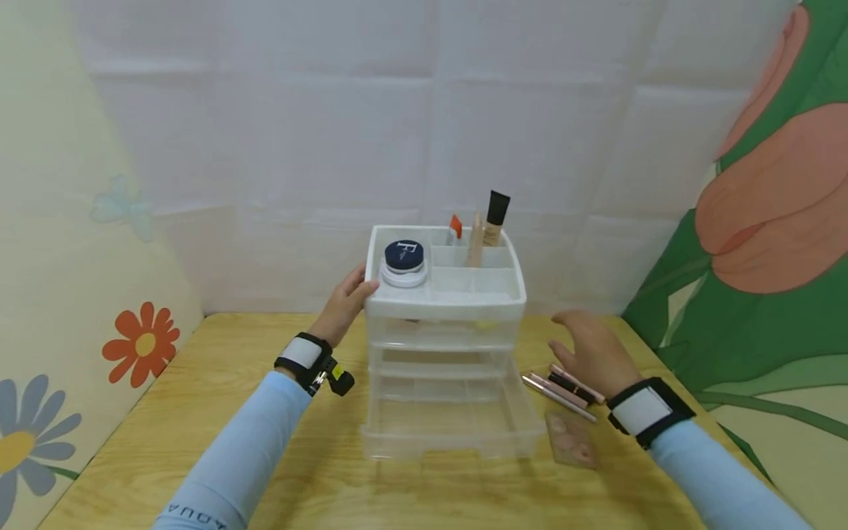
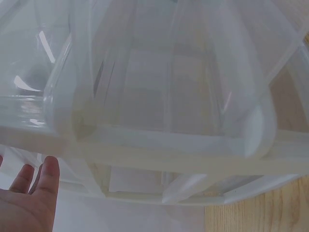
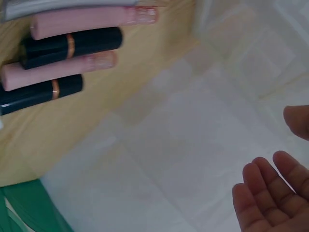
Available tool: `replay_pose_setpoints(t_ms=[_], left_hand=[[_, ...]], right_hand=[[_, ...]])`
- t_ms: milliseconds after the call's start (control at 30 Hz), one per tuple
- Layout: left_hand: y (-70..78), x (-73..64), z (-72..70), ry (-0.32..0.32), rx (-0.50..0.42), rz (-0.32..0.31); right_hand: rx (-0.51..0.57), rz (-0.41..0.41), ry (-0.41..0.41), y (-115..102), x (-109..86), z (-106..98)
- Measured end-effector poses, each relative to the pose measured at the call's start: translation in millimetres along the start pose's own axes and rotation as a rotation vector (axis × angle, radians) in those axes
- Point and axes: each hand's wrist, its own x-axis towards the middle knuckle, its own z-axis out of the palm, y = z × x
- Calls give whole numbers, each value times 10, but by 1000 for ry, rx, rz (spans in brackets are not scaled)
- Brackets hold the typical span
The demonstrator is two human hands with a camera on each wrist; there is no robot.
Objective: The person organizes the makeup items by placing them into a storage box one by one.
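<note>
A white-topped clear plastic drawer organizer (image 1: 445,313) stands on the table, its bottom drawer (image 1: 457,442) pulled out toward me. My left hand (image 1: 346,303) rests against the organizer's upper left side, thumb at the top rim. In the left wrist view, the fingers (image 2: 47,179) of that hand lie fairly straight beside the frame. Right of the organizer, my right hand (image 1: 591,353) is raised with nothing in it, thumb apart from the fingers. Below it lie pink and black lipstick-like tubes (image 1: 566,386) and a silver pencil-like stick (image 1: 563,397), with a flat pinkish palette (image 1: 571,440) nearer me.
On the organizer's top sits a dark-lidded round powder jar (image 1: 404,258). A black-capped foundation tube (image 1: 493,218), a slim beige tube (image 1: 475,241) and an orange-tipped item (image 1: 456,228) stand in its back compartments. White cloth (image 1: 298,147) hangs behind the wooden table (image 1: 252,419).
</note>
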Motion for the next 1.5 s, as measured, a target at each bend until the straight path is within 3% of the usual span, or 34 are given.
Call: replay_pose_setpoints(t_ms=[133,300,667,1267,1500], left_hand=[[-1,-30,-36,-4,5,-1],[-1,-52,-55,-3,-6,3],[25,-74,-94,3,-11,4],[-9,-92,-82,-12,4,14],[0,-63,-63,-18,8,3]], right_hand=[[-2,120,-144,125,-2,77],[16,212,-288,336,-36,177],[19,359,-503,614,-106,345],[75,494,-623,884,-232,573],[78,486,-587,882,-243,572]])
